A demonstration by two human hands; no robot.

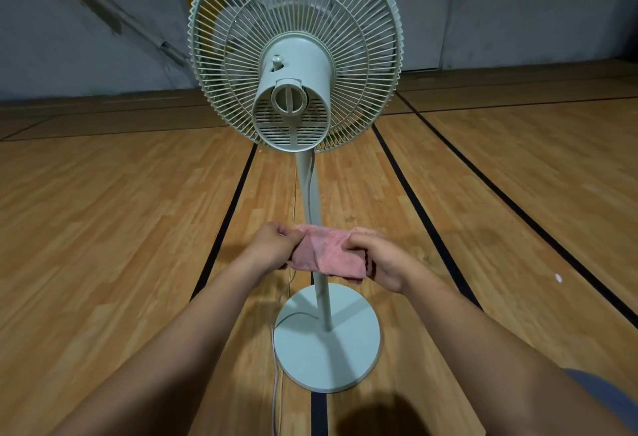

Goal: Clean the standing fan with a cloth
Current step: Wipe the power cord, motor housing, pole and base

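At 12 o'clock, standing fan (297,114) upright, back toward camera: rear grille (362,38), motor housing (300,62), pole (309,190) running down to round base (328,356) at 6 o'clock. White cord (275,394) trails off base toward 7 o'clock over wood floor (103,228). Pink cloth (328,252) held in mid-air low centre, crossing in front of pole, between housing and base. Touching pole or just ahead of it: cannot tell. Left hand (272,245) grips cloth's 9 o'clock end, fingers curled, thumb on top. Right hand (383,263) grips 3 o'clock end, thumb over the fold, fingers tucked under. Cloth looks folded into a short band, pulled fairly flat between the hands.

Step, my read: readying and lining up cloth; no wiping contact plainly shown. Task looks early, but dust can't be judged from here. Next move probably calls for wrapping the band round pole and sliding along it, or freeing one hand to steady fan and lifting cloth toward 12 o'clock for housing and grille. Light pressure on thin grille wires; fan looks top-heavy, so a hard push could tip it.
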